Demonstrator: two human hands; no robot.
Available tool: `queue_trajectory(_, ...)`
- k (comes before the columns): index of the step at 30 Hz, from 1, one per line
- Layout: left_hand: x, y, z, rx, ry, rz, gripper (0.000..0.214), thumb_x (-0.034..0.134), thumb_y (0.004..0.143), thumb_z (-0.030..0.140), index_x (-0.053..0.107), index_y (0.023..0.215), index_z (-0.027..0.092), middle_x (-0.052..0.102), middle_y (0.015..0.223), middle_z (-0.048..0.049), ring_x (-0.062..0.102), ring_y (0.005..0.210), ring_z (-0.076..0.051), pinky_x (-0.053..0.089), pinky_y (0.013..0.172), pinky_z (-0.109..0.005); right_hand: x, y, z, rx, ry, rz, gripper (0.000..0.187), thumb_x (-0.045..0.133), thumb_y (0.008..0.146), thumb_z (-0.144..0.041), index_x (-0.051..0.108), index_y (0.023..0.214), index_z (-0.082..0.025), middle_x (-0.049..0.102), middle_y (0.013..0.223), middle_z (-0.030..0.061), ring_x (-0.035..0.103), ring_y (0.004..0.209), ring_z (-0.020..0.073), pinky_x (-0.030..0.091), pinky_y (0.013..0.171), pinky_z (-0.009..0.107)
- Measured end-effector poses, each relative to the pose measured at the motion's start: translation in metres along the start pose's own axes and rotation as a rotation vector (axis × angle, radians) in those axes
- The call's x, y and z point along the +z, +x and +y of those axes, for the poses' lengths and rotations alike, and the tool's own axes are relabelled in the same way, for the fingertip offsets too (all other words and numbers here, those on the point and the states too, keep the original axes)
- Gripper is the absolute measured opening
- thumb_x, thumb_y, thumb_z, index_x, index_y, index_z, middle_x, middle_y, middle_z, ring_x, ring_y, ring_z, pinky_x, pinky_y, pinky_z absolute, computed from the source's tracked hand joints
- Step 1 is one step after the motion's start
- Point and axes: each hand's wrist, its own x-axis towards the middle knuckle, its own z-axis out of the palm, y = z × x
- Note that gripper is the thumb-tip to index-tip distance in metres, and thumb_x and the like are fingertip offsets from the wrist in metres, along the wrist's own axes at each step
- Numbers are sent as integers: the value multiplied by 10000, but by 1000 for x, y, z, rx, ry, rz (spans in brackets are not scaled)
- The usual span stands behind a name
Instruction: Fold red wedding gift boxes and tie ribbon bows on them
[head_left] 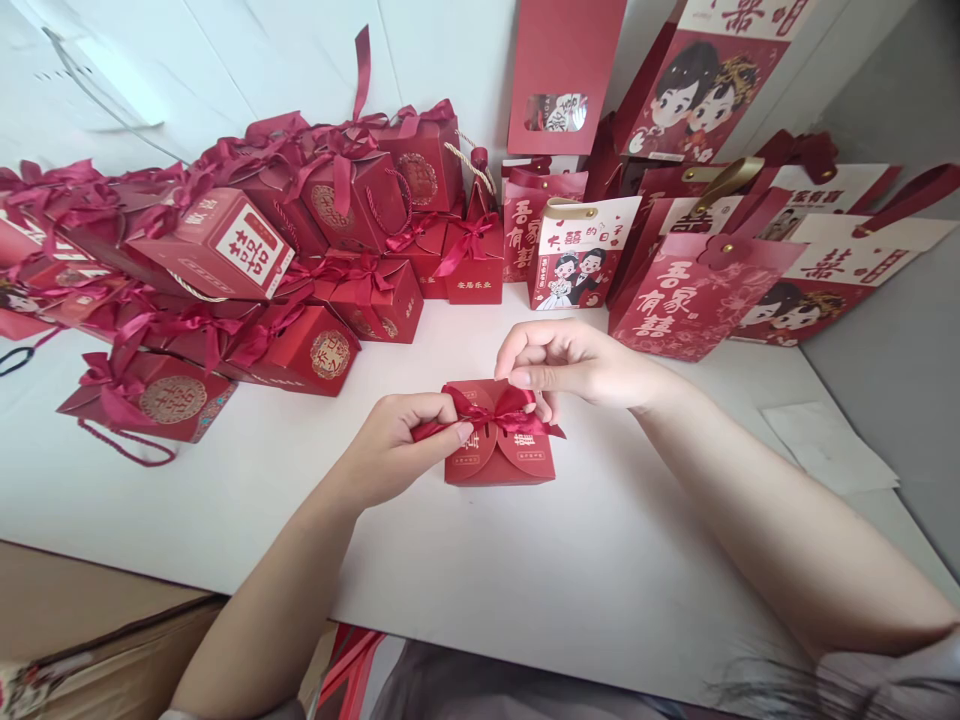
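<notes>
A small red gift box [500, 468] with curved flaps and pale lettering lies flat on the white table [555, 600] in front of me. A dark red ribbon [480, 403] is looped into a bow on its top. My left hand [405, 435] pinches the ribbon at the bow's left side between thumb and forefinger. My right hand [559, 370] is above the bow's right side, its fingers curled and thumb close to the forefinger. The right fingertips are beside the right loop; whatever they hold is hidden or too small to name.
Many red boxes with ribbons [360, 200] are heaped at the back left. Red and white paper gift bags [697, 290] stand at the back right. White paper [829, 445] lies near the right wall. A cardboard box [90, 620] is at the lower left.
</notes>
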Motion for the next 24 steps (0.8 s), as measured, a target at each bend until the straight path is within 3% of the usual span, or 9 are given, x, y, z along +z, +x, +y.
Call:
queue_trajectory(10, -2, 0, -1, 32, 32, -25, 371, 601, 891, 269, 412, 593, 156, 346, 580, 41, 301, 555, -83, 251, 528, -240, -1, 0, 3, -2, -44, -13, 179, 676, 957, -301, 636, 1013, -135, 616, 730, -21, 605, 543, 63, 524, 494, 141)
queue_trajectory(17, -2, 2, -1, 19, -2, 18, 386, 614, 917, 423, 561, 654, 145, 444, 619, 18, 363, 585, -95, 288, 552, -242, 2, 0, 3, 30, -39, -29, 205, 697, 937, -309, 634, 1024, -134, 634, 763, 2, 636, 645, 95, 514, 482, 133)
queue_trajectory(24, -1, 1, 2, 31, 60, -7, 399, 589, 899, 295, 398, 577, 158, 321, 555, 42, 276, 527, -76, 233, 497, -231, 1, 1, 3, 42, -3, -26, 213, 706, 928, -310, 615, 1006, -133, 625, 754, -6, 634, 621, 92, 509, 467, 137)
